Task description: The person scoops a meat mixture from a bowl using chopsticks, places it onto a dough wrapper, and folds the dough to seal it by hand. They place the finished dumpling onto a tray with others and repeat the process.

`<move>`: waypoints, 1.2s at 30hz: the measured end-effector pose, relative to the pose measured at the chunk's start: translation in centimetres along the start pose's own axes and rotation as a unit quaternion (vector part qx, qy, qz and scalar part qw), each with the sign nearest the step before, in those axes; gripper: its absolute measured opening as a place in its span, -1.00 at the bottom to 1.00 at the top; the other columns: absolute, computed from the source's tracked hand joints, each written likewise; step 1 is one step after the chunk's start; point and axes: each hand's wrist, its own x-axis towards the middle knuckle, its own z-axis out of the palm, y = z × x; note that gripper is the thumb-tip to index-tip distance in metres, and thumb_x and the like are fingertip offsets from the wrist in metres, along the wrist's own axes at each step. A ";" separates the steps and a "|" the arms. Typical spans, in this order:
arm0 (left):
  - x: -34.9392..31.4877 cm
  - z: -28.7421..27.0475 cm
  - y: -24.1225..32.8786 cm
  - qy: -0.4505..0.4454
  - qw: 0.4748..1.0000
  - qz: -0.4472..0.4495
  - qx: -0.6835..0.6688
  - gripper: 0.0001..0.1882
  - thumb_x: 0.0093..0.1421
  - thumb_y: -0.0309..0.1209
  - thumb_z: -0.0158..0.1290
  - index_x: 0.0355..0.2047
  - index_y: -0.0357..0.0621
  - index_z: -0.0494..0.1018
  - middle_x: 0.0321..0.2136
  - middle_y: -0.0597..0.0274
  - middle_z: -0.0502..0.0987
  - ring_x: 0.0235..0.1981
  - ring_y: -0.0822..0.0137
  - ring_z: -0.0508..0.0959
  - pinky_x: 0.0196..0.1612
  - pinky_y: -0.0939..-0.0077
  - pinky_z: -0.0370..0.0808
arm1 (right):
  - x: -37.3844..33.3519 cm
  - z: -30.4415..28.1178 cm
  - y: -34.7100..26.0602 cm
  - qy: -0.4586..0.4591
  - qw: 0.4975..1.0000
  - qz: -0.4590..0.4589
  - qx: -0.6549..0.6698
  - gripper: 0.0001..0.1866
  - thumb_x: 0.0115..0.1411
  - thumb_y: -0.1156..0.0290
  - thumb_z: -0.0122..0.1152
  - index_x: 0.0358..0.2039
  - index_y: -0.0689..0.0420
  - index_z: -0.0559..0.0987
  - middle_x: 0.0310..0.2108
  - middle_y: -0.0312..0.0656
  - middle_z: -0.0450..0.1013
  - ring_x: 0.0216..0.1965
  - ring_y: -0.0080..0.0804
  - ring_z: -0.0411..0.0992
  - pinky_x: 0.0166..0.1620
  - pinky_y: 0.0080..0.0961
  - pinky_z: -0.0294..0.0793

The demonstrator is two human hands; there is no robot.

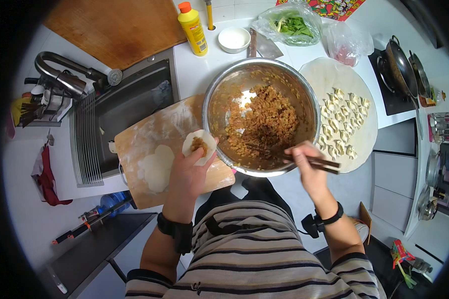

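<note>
On my left hand (190, 172) lies a round dumpling wrapper (207, 148) with a dab of brown filling (199, 145) at its middle. My right hand (308, 164) grips a pair of dark chopsticks (327, 164), whose tips reach into the large steel bowl (312, 107). Chopped meat filling (272, 114) covers the bowl's bottom and clings to its walls. Left of the bowl, a floured wooden board (134, 144) carries more flat wrappers (157, 168), partly hidden behind my left hand. Several folded dumplings (341, 122) sit on a round pale mat (317, 72) at the right.
A sink (134, 104) with a curved faucet (60, 74) is at the left. Along the back stand a yellow bottle (192, 29), a white bowl (234, 40), a cleaver (267, 47) and a bag of greens (292, 25). A wok (401, 67) rests on the stove at right.
</note>
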 end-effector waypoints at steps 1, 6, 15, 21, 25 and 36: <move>-0.2 -0.3 -0.1 0.001 1.000 -0.003 0.002 -0.60 0.16 -0.52 -0.11 0.03 -0.26 0.18 0.00 -0.02 0.29 0.13 0.00 0.21 0.21 0.12 0.05 | 0.1 0.3 -0.3 -0.025 0.997 -0.020 -0.065 -0.79 0.17 0.42 0.04 -0.47 0.31 0.54 -0.54 -0.16 0.37 -0.49 -0.45 0.37 -0.40 -0.59 0.33; -0.9 -1.5 -0.5 0.015 0.999 -0.011 -0.050 -0.60 0.14 -0.55 -0.09 0.02 -0.25 0.20 -0.02 -0.01 0.32 0.12 0.00 0.23 0.20 0.12 0.09 | 0.2 1.9 0.8 -0.039 0.993 -0.046 -0.105 -0.86 0.11 0.48 0.09 -0.46 0.30 0.53 -0.56 -0.15 0.36 -0.48 -0.35 0.32 -0.38 -0.54 0.30; -1.1 -1.8 -0.2 0.002 0.996 -0.010 -0.088 -0.61 0.14 -0.54 -0.09 0.01 -0.26 0.21 -0.06 0.02 0.35 0.06 -0.01 0.30 0.12 0.11 0.22 | -0.6 1.3 0.4 -0.067 0.996 -0.027 -0.048 -0.84 0.12 0.46 0.08 -0.48 0.28 0.55 -0.57 -0.14 0.38 -0.49 -0.35 0.34 -0.37 -0.53 0.32; -1.5 -4.8 -3.1 0.124 0.974 -0.074 -0.176 -0.64 0.20 -0.41 -0.20 -0.02 -0.33 0.22 -0.02 -0.02 0.33 0.09 0.02 0.26 0.17 0.11 0.17 | -3.9 1.0 1.5 -0.015 0.999 -0.019 0.030 -0.81 0.15 0.44 0.03 -0.45 0.30 0.53 -0.50 -0.13 0.43 -0.44 -0.33 0.38 -0.33 -0.51 0.35; -2.4 -4.2 -5.9 -0.007 0.988 -0.129 -0.085 -0.58 0.23 -0.29 -0.27 0.01 -0.31 0.19 0.00 0.06 0.33 0.08 0.15 0.28 0.16 0.13 0.17 | -6.1 0.4 2.7 -0.002 0.995 -0.095 -0.022 -0.78 0.17 0.38 0.00 -0.44 0.27 0.52 -0.46 -0.11 0.44 -0.43 -0.32 0.40 -0.31 -0.50 0.38; -2.5 0.2 -6.0 0.104 0.974 -0.142 -0.141 -0.60 0.28 -0.28 -0.35 0.00 -0.32 0.19 0.01 0.07 0.32 0.06 0.14 0.30 0.19 0.16 0.14 | -6.2 -0.1 2.9 -0.146 0.922 -0.356 -0.053 -0.85 0.08 0.46 0.11 -0.39 0.28 0.54 -0.46 -0.16 0.43 -0.40 -0.24 0.49 -0.40 -0.47 0.51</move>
